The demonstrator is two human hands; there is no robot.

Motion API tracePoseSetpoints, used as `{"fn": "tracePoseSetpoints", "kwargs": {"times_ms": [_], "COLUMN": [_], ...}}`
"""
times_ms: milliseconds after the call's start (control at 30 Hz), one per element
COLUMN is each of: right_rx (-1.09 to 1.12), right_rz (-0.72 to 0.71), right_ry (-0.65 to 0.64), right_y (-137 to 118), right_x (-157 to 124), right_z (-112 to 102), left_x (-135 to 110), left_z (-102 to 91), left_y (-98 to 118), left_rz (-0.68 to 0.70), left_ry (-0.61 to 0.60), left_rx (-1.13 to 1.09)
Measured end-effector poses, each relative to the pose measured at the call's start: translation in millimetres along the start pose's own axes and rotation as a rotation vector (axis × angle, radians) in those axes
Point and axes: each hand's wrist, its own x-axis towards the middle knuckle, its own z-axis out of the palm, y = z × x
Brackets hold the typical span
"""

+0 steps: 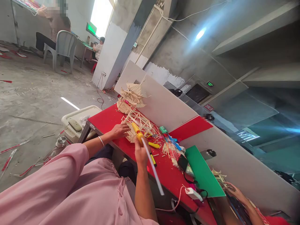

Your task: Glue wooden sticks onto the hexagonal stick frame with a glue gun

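My right hand (pixel 141 153) is wrapped round a yellow hot glue gun (pixel 138 132), with a long white glue stick (pixel 153 168) poking out of its back end. The gun's front points toward a frame of thin wooden sticks (pixel 138 120) lying on the red table. My left hand (pixel 120 130) is at the near left edge of this stick frame, its fingers bent onto the sticks; the fingertips are partly hidden. Behind it stands a tiered model of wooden sticks (pixel 132 95), shaped like a small tower.
On the red table (pixel 103 120) lie a yellow-handled tool (pixel 154 145), a black and yellow cutter (pixel 153 159), bagged sticks (pixel 173 153), a green board (pixel 203 170) and a white power strip (pixel 193 193). White partitions (pixel 159 100) stand behind. A co-worker's hand (pixel 236 190) is at right.
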Motion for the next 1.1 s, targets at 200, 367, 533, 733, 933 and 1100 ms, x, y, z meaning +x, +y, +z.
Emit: {"fn": "tracePoseSetpoints", "kwargs": {"times_ms": [200, 367, 533, 733, 933, 1100], "right_rx": [-0.167, -0.292, -0.406, -0.652, -0.568, -0.484], "right_rz": [0.105, 0.096, 0.025, -0.121, 0.01, 0.105], "right_ry": [0.062, -0.049, -0.163, -0.299, -0.357, -0.175], "right_y": [11.8, 14.8, 6.5, -20.3, -20.2, 13.5], "right_x": [53.4, 93.2, 104.4, 108.3, 117.7, 126.3], "right_z": [-37.4, -33.4, -21.9, -29.2, -47.4, -65.7], "left_x": [-0.9, 0.2, 0.2, 0.5, 1.7, 0.4], "left_z": [-6.1, -9.0, -8.1, -8.6, -8.2, -6.7], "left_y": [1.6, 3.3, 3.5, 4.5, 5.4, 3.9], "left_rz": [0.04, 0.048, 0.042, 0.047, 0.029, 0.009], "left_ry": [-0.05, -0.088, -0.104, -0.097, -0.083, -0.08], "left_rx": [0.011, 0.022, 0.028, 0.032, 0.043, 0.05]}}
